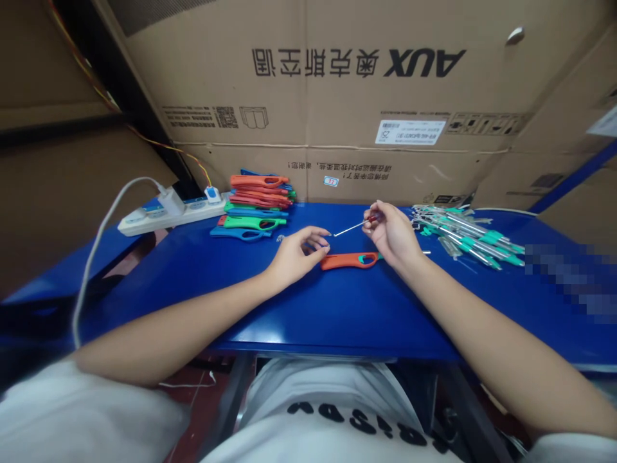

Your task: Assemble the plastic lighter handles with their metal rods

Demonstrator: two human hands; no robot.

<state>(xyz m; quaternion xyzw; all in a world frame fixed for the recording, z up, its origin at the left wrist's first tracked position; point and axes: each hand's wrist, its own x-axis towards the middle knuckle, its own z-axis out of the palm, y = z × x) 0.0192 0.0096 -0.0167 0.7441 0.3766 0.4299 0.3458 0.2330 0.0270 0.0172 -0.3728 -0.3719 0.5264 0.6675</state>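
My right hand point(391, 233) grips the red handle of a screwdriver point(351, 227), its thin shaft pointing left. The tip is close to the fingertips of my left hand point(297, 253). My left fingers are curled in toward the thumb; anything between them is too small to make out. Just below both hands lies an orange long-nosed lighter point(348, 260) on the blue table. Part of it is hidden behind my right hand, and a short metal end shows beyond the wrist.
A pile of orange, green and blue lighter casings point(260, 199) lies at the back left, by a white power strip point(176, 215) with cables. Metal lighter tubes with green parts point(472, 235) are heaped at right. A cardboard panel point(337, 116) stands behind the table point(289, 315).
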